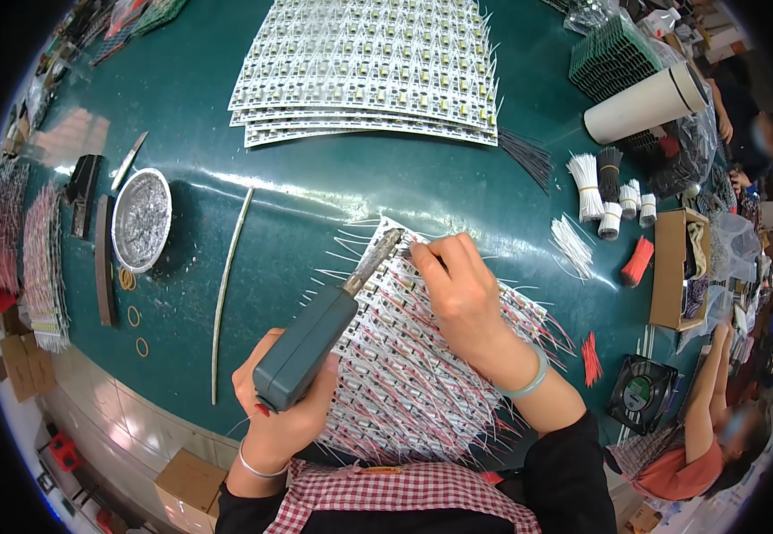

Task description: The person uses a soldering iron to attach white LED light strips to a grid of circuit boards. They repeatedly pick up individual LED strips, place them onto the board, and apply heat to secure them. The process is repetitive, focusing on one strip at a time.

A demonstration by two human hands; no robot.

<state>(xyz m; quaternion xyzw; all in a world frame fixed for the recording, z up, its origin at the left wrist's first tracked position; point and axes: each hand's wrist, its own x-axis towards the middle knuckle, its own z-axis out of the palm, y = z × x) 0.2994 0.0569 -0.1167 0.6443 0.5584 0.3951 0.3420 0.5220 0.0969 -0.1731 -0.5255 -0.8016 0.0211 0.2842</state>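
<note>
My left hand (288, 425) is wrapped round the dark body of a soldering gun (304, 345). The gun's metal barrel slants up and right, with its tip over the far corner of a white circuit board panel (395, 392). Rows of small parts and many red and white wires cover this panel, which lies in front of me. My right hand (468, 298) is at the same corner, thumb and forefinger pinched together just right of the tip. What the pinch holds is too small to make out. To the left, a thin pale rod (230, 289) lies on the green table.
A stack of white circuit panels (364, 76) lies at the far side. A bowl of silvery scraps (142, 221) stands left. On the right are bundled wires (586, 189), a pale flask (644, 105), a cardboard box (668, 267) and a black fan (643, 394). Co-workers sit beyond.
</note>
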